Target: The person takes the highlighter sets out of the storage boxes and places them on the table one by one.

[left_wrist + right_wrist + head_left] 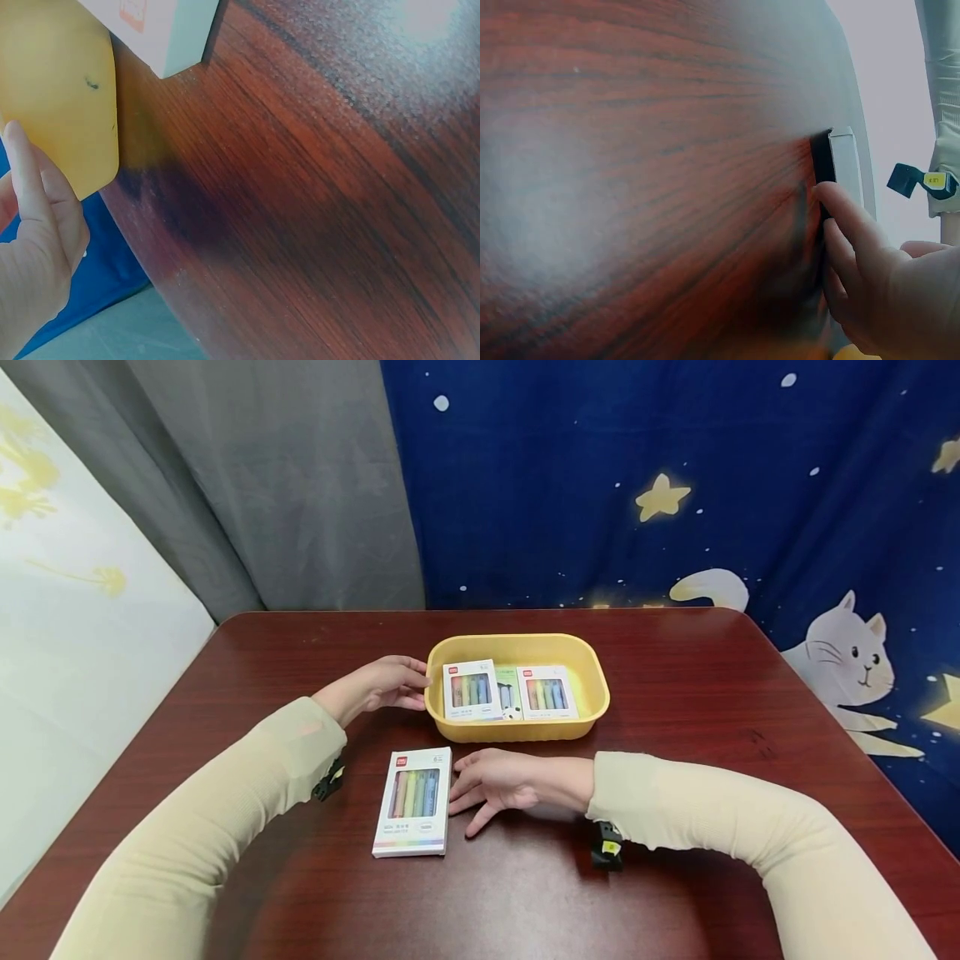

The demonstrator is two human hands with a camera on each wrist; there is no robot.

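Note:
A yellow basin [517, 730] stands beyond the middle of the table, with two white window boxes of coloured sticks and a green packet inside. At its left end, my left hand [384, 685] has its fingertips right at the wall, fingers fairly straight. In the left wrist view, that hand [41, 240] overlaps the basin's side [75, 97]. A larger white box of coloured sticks [412, 802] lies flat, window up, in front of the basin. My right hand [497, 783] rests beside it, extended fingers along its right edge. The right wrist view shows the fingers [847, 225] against the box's side [846, 165].
The dark red wooden table [540, 893] runs back to a grey curtain [300, 485] and a blue curtain [540, 485] with stars and a cat. A pale, yellow-patterned panel [75, 610] borders the left side. Each sleeve carries a small black wrist mount.

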